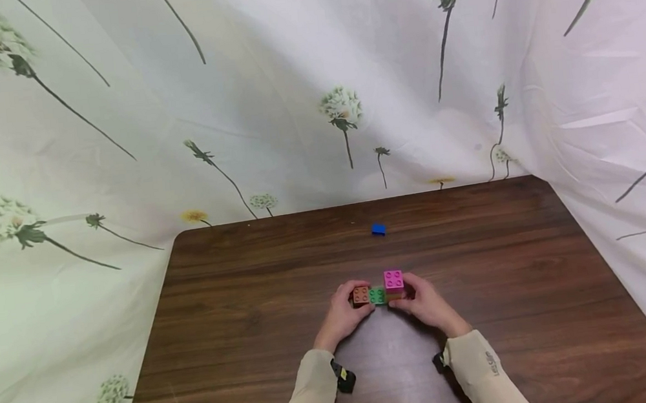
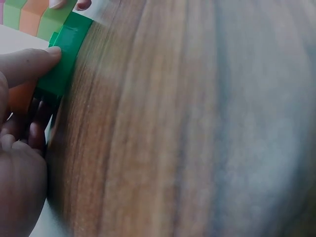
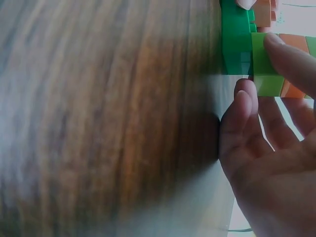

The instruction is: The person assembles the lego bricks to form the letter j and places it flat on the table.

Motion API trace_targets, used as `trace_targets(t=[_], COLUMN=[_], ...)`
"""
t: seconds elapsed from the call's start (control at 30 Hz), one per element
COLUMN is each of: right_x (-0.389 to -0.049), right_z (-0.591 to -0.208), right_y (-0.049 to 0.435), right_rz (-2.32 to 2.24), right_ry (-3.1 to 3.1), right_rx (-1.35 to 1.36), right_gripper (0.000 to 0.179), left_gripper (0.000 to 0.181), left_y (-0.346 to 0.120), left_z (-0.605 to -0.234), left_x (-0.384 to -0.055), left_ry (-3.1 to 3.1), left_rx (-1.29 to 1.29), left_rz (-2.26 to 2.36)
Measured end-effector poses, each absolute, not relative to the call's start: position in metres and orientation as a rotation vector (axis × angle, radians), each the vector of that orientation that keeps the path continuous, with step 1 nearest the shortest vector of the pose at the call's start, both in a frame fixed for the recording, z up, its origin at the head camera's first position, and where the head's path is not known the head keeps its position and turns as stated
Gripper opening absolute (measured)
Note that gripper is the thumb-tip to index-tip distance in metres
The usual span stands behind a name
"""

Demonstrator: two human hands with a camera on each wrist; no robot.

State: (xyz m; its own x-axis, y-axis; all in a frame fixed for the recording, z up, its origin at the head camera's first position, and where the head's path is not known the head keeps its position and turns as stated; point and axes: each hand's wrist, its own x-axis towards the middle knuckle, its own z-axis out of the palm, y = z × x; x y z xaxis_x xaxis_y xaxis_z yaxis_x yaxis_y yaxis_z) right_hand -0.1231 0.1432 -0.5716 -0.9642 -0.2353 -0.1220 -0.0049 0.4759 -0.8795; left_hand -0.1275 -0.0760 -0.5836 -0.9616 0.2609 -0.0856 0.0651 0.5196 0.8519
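Observation:
A dark green toy building brick (image 1: 376, 296) lies on the table between the two hands, with an orange brick (image 1: 360, 296) on its left end. My left hand (image 1: 342, 315) grips these from the left, its thumb (image 2: 42, 61) against the green brick's side. From the right, my right hand (image 1: 429, 305) holds a stack of bricks topped by a pink brick (image 1: 393, 279). Below the pink one, the right wrist view shows a lime brick (image 3: 264, 69) lowest in the stack, then orange, then lime. The lime brick sits at the green brick's right end.
Farther back on the brown wooden table (image 1: 247, 261) lies a small blue brick (image 1: 379, 229). A white cloth (image 1: 278, 102) printed with dandelions hangs behind the table and along its sides.

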Motion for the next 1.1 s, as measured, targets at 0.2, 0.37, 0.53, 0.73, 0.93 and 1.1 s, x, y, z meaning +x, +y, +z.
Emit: trace_targets(t=[0.2, 0.37, 0.53, 0.73, 0.93, 1.1], right_x=[-0.1232, -0.1236, -0.1234, -0.1224, -0.1222, -0.1225], right_z=[-0.5688, -0.5664, -0.5686, -0.5708, -0.5722, -0.574], right_y=[0.1427, 0.1429, 0.1443, 0.1464, 0.1458, 0.1458], right_rz=[-1.476, -1.474, -1.486, -1.504, -1.59, -1.658], right_ry=[2.48, 2.484, 2.485, 2.485, 2.456, 2.432], right_rx=[-0.165, -0.144, -0.182, -0.235, -0.174, -0.158], right_gripper=[0.03, 0.03, 0.028, 0.029, 0.039, 0.038], left_gripper=[0.046, 0.045, 0.045, 0.044, 0.045, 0.048], left_y=[-0.0777, -0.0779, -0.0784, -0.0786, -0.0789, -0.0793], left_z=[-0.5856, -0.5838, -0.5829, -0.5823, -0.5818, -0.5837], left_x=[-0.1284, -0.1286, -0.1283, -0.1273, -0.1268, -0.1283], left_ry=[2.54, 2.539, 2.534, 2.512, 2.488, 2.463], left_rx=[0.293, 0.295, 0.291, 0.288, 0.296, 0.307], left_rz=[1.409, 1.428, 1.419, 1.434, 1.446, 1.441])
